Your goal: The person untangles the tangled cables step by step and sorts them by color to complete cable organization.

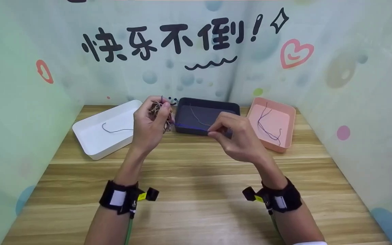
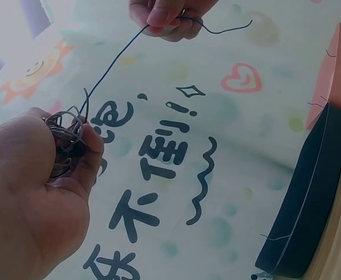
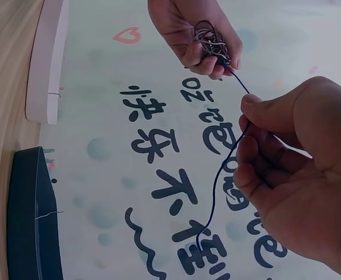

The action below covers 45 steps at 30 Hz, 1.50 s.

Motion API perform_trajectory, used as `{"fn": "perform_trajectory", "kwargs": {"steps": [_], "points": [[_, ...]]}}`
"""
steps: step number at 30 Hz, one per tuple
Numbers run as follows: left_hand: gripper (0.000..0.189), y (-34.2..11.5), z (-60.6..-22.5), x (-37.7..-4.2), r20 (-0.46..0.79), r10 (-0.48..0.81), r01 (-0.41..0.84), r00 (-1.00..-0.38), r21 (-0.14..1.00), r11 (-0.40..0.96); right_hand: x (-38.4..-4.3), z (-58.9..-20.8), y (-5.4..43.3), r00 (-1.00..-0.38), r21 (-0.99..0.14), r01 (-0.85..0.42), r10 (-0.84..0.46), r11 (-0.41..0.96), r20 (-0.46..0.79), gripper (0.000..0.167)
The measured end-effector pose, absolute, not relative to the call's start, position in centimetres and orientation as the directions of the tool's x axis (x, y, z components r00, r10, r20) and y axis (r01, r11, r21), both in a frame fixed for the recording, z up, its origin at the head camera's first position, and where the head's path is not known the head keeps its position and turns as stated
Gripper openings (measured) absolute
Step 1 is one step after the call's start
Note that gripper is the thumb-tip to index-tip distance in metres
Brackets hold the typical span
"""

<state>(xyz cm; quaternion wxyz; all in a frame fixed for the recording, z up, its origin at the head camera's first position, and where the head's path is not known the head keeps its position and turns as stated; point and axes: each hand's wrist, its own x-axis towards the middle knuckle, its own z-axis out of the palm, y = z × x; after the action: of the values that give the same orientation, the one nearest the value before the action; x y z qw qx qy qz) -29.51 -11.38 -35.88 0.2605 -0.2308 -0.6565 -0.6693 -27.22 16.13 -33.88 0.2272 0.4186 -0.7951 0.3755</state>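
Note:
My left hand [image 1: 148, 127] holds a tangled bundle of thin cords [image 1: 156, 109], mostly pale and grey, over the gap between the white and dark trays. One blue cord [image 2: 113, 63] runs out of that bundle to my right hand [image 1: 242, 139], which pinches it between thumb and fingertips. In the right wrist view, the loose end of the blue cord [image 3: 213, 192] hangs down past the right fingers in a gentle curve. Between the two hands the cord looks nearly straight. Part of the bundle is hidden by the left fingers and thumb.
At the back of the wooden table [image 1: 182, 190] stand three trays. The white tray [image 1: 88, 136] holds a grey cord [image 1: 114, 131], the dark tray [image 1: 184, 114] a pale cord [image 1: 196, 117], and the pink tray [image 1: 287, 119] several dark bluish cords [image 1: 261, 125]. Printed curtains [image 1: 196, 81] enclose the table.

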Motion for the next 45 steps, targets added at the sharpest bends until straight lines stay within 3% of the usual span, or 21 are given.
{"fn": "perform_trajectory", "kwargs": {"steps": [7,20,25,29,33,36,45], "points": [[0.027,-11.6,-35.9,-29.6,0.654,-0.088,0.654,-0.752,0.756,0.032,-27.1,-33.3,17.0,-0.568,-0.432,-0.823,-0.506,0.37,0.649,0.01],[0.017,-11.8,-36.0,-30.1,0.681,-0.112,0.682,-0.724,0.731,0.029,-27.4,-32.1,19.4,-0.66,-0.535,-0.748,-0.528,0.394,0.534,0.012],[0.015,-12.5,-35.9,-30.2,0.655,-0.151,0.661,-0.74,0.75,0.018,-27.5,-31.7,20.8,-0.701,-0.563,-0.707,-0.526,0.428,0.482,0.011],[0.013,-14.0,-35.5,-30.2,0.628,-0.252,0.65,-0.736,0.76,-0.007,-27.9,-31.3,23.0,-0.771,-0.603,-0.636,-0.414,0.481,0.483,0.011],[0.013,-14.8,-35.4,-30.3,0.644,-0.276,0.669,-0.714,0.743,0.003,-28.9,-31.1,25.4,-0.862,-0.703,-0.497,-0.198,0.509,0.466,0.003],[0.013,-14.7,-35.4,-30.3,0.645,-0.258,0.669,-0.719,0.743,-0.005,-30.3,-31.4,27.3,-0.912,-0.784,-0.374,-0.042,0.495,0.408,0.016],[0.014,-13.5,-35.7,-30.2,0.658,-0.185,0.673,-0.73,0.739,-0.028,-36.1,-34.4,31.5,-0.929,-0.795,-0.005,0.291,0.607,0.227,0.026]]}}
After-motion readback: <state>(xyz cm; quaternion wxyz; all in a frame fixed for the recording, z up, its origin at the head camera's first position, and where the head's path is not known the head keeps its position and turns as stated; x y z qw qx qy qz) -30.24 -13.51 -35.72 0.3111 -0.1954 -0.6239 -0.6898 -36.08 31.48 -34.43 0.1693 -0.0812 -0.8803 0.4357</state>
